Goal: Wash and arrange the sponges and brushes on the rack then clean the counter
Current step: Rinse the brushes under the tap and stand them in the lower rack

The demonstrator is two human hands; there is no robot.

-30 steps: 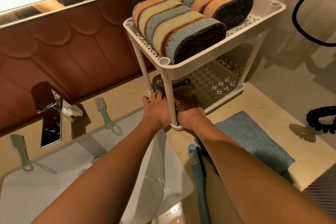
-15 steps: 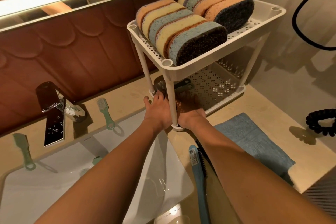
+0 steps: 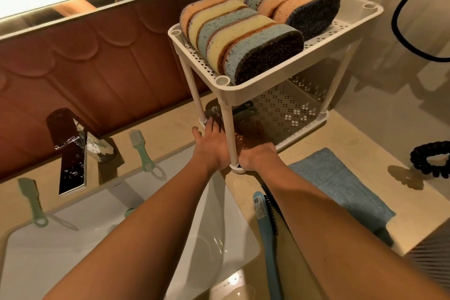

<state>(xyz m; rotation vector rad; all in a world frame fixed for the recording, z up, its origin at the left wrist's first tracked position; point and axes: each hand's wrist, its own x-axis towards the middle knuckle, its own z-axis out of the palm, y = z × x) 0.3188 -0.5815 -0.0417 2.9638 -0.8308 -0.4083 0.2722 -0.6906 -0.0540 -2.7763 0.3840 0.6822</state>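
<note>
A white two-tier rack (image 3: 275, 85) stands on the counter, its top shelf filled with two rows of several sponges (image 3: 243, 39). Both my hands reach into the lower shelf, one on each side of the front leg. My left hand (image 3: 210, 143) has straight fingers touching a dark brush (image 3: 241, 111) that lies there. My right hand (image 3: 255, 143) lies flat in the shelf's shadow, and its fingertips are dim. Two green brushes (image 3: 140, 151) (image 3: 31, 202) lie on the counter behind the sink. A blue brush (image 3: 265, 226) lies beside the sink, under my right forearm.
The white sink (image 3: 109, 246) sits at lower left with a chrome faucet (image 3: 73, 151) behind it. A blue towel (image 3: 341, 192) lies right of my right arm. A black coiled cord (image 3: 431, 158) rests at the far right. A tiled wall and a mirror are behind.
Both hands stay at the lower shelf by the front leg. Only the view has shifted slightly.
</note>
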